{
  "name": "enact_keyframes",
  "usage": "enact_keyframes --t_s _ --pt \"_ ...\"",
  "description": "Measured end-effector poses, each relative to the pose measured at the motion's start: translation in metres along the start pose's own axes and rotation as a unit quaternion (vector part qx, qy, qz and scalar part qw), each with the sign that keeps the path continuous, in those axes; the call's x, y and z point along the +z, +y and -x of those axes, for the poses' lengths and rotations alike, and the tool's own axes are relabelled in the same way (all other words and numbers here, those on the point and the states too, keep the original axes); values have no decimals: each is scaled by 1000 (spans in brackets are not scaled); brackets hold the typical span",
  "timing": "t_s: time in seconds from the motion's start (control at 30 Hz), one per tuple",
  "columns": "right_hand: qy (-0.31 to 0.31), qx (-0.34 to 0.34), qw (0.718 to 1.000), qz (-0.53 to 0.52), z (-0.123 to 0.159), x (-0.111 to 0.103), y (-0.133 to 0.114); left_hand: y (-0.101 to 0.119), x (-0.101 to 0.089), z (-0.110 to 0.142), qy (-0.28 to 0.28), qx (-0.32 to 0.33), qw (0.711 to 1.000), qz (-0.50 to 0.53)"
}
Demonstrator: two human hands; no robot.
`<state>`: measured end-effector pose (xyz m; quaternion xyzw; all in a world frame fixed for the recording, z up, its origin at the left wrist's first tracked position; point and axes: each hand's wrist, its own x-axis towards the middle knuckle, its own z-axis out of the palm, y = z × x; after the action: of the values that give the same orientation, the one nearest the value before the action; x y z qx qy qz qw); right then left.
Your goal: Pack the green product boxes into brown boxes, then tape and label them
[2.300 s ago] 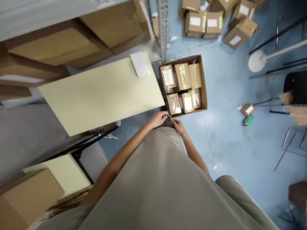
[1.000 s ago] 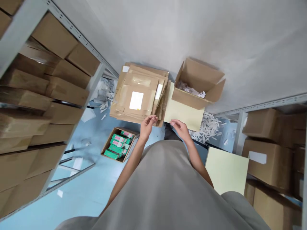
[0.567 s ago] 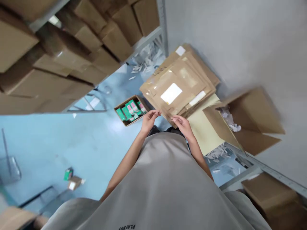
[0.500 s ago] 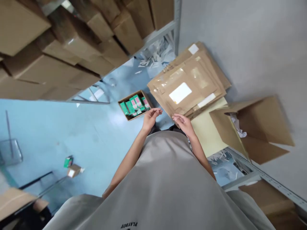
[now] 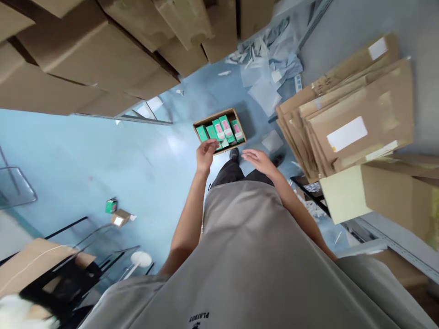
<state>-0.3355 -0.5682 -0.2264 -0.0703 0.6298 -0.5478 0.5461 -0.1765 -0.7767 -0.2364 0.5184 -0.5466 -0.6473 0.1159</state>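
Observation:
Both my hands are raised in front of my grey shirt, over the blue floor. My left hand (image 5: 206, 153) has its fingers loosely curled and apart, holding nothing that I can see. My right hand (image 5: 258, 160) is spread flat, palm down, and holds nothing. Just beyond them on the floor sits an open cardboard box (image 5: 220, 130) filled with several green and pink packets. A stack of flattened cardboard boxes (image 5: 350, 116) with a white label lies on a pale yellow table (image 5: 338, 194) to my right.
Shelves of brown cartons (image 5: 85, 59) hang over the left. Plastic bags and paper scraps (image 5: 267, 68) litter the floor at the back. A small brown box and green packet (image 5: 116, 212) lie on the floor left. Dark chair frames (image 5: 68, 269) stand at the lower left.
The view has swung left, away from the table and stack towards the floor box of green packets. My hands have come off the cardboard stack and now hover over the floor.

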Motion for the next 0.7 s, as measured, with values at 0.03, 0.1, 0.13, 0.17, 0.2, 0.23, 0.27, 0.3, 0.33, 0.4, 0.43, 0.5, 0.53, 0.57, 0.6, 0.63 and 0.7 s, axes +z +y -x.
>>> enact_keyframes --t_s 0.03,0.1,0.13,0.17,0.2,0.23,0.27,0.3,0.33,0.4,0.43,0.5,0.53,0.57,0.6,0.63,0.7 --pt "-6 7 1000 1 -13 12 5 -3 -15 -15 6 -12 1000 -17" --pt "-1 35 999 -2 -38 31 19 -10 -38 -48 -4 -28 998 -55" --pt "11 59 998 -7 -50 37 27 -13 -46 -65 -19 -31 997 -72" --pt "27 90 995 -17 -63 43 36 -18 -52 -83 -36 -30 995 -89" --pt "44 125 991 -31 -75 47 45 -23 -56 -103 -50 -27 993 -107" --pt "61 159 984 -53 -87 49 54 -29 -58 -124 -57 -22 990 -127" --pt "74 190 975 -82 -99 51 64 -36 -58 -146 -59 -17 987 -152" --pt "85 216 965 -118 -112 53 75 -46 -57 -170 -57 -15 982 -180" --pt "92 237 954 -158 -125 53 87 -57 -55 -195 -53 -15 976 -211" --pt "109 263 930 -234 -157 54 115 -85 -47 -246 -55 -24 959 -276" --pt "121 272 917 -265 -175 54 131 -102 -41 -272 -63 -28 949 -307" --pt "150 288 894 -308 -215 55 168 -139 -29 -322 -87 -31 927 -364" --pt "166 297 883 -323 -237 57 188 -159 -21 -345 -103 -29 915 -390" --pt "183 307 872 -335 -260 59 209 -178 -14 -366 -119 -23 901 -416" --pt "200 319 860 -344 -282 62 229 -197 -6 -386 -135 -16 888 -440" --pt "217 333 848 -349 -304 65 250 -215 1 -404 -152 -7 874 -461" --pt "245 356 833 -347 -343 74 291 -247 13 -434 -184 11 847 -499"
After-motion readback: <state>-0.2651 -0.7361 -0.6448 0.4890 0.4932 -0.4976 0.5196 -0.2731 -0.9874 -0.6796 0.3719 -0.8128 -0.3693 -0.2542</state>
